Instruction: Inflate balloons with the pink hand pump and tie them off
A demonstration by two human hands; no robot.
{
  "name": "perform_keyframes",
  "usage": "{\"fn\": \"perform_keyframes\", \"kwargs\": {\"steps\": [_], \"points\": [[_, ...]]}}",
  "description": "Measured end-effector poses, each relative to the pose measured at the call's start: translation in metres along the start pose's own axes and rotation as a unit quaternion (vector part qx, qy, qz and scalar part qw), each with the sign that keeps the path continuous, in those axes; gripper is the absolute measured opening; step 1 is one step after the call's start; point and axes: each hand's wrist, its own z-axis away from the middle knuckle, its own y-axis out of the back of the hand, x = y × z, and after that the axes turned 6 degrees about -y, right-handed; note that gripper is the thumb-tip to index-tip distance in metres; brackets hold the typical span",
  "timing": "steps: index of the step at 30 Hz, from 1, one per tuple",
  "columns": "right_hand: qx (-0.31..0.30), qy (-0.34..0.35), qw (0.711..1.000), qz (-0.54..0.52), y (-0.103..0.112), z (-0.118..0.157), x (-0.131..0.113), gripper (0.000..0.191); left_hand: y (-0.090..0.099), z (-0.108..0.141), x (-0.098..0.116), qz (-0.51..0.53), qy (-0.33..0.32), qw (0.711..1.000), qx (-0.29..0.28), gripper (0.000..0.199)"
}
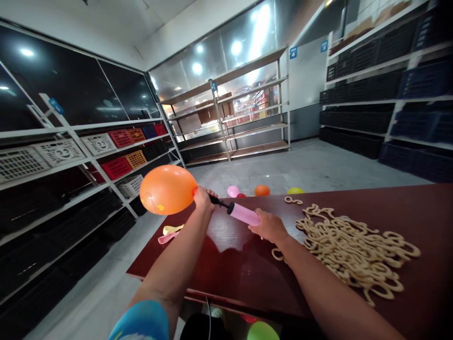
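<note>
An inflated orange balloon (167,190) is at the left, above the table's far-left corner. My left hand (204,198) is closed round its neck, at the black end of a hand balloon pump (245,214). The fingers hide where the balloon meets the pump. My right hand (268,225) is wrapped round the pump's pink barrel, and a thin black rod shows between the two hands. Beside my left forearm, a flat yellow balloon (171,229) and a flat pink balloon (167,237) lie on the table.
The dark red table (247,274) carries a heap of tan curled strands (354,248) on the right. Beyond it, several inflated balloons, one orange (262,190), lie on the floor. A green balloon (262,331) is below the near edge. Crate shelves (116,177) stand left and right.
</note>
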Motion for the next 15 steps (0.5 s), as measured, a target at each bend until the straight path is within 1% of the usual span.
{"fn": "perform_keyframes", "kwargs": {"steps": [3, 5, 7, 8, 9, 11, 15], "points": [[-0.001, -0.013, 1.000, -0.010, 0.002, 0.000, -0.002, 0.033, -0.003, -0.017, 0.044, -0.007, -0.034, 0.999, -0.012, 0.031], [-0.008, -0.028, 0.999, -0.018, 0.004, 0.000, -0.004, 0.034, -0.005, -0.028, 0.068, -0.008, -0.065, 0.998, -0.023, 0.032], [-0.012, -0.034, 0.999, -0.021, 0.005, 0.001, -0.005, 0.036, -0.006, -0.036, 0.082, -0.003, -0.085, 0.996, -0.040, 0.032], [-0.010, -0.034, 0.999, -0.018, 0.005, 0.001, -0.005, 0.036, -0.005, -0.038, 0.084, 0.000, -0.090, 0.995, -0.044, 0.033], [-0.009, -0.033, 0.999, -0.013, 0.005, 0.001, -0.005, 0.036, -0.005, -0.039, 0.083, 0.002, -0.091, 0.995, -0.044, 0.033], [-0.008, -0.026, 1.000, -0.001, 0.003, 0.001, -0.004, 0.036, -0.002, -0.038, 0.071, 0.004, -0.080, 0.996, -0.033, 0.035], [-0.005, -0.010, 1.000, 0.011, -0.001, 0.001, -0.002, 0.042, 0.004, -0.024, 0.026, -0.007, -0.032, 0.999, -0.018, 0.036]]}}
